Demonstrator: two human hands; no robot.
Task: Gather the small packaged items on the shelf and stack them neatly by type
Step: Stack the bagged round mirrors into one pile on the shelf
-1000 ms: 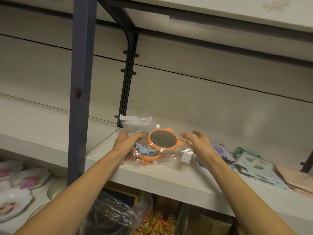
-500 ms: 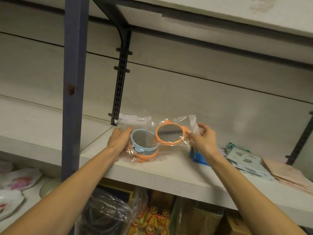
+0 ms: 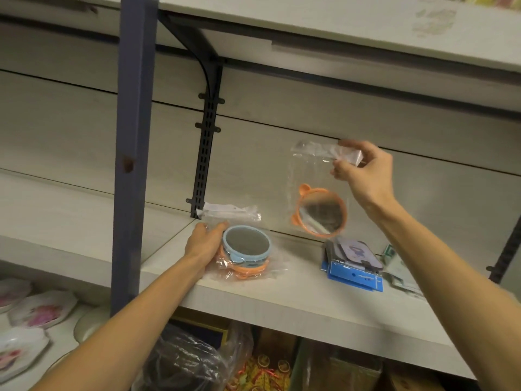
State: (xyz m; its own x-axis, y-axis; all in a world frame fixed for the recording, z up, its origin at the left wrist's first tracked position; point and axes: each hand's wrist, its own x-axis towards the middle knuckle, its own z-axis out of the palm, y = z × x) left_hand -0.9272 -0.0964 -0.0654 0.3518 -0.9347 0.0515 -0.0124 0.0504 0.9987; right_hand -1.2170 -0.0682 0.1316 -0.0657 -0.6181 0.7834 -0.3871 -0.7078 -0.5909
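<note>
Pale laminate shelf point(image 3: 282, 294) carries the goods. Left hand point(image 3: 204, 241) lies flat, steadying the stack of bagged mirrors point(image 3: 246, 253). Right hand point(image 3: 366, 172) pinches the top flap of a dangling orange mirror bag point(image 3: 321, 211); so slight a grip may let it slip, toppling the pile.

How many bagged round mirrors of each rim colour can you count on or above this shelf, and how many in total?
Orange rim: 2, the hanging orange mirror in a bag pinched by the right hand, and the lower orange mirror in the pile
Blue rim: 1, the blue mirror on top of the pile
Total: 3 visible
</note>
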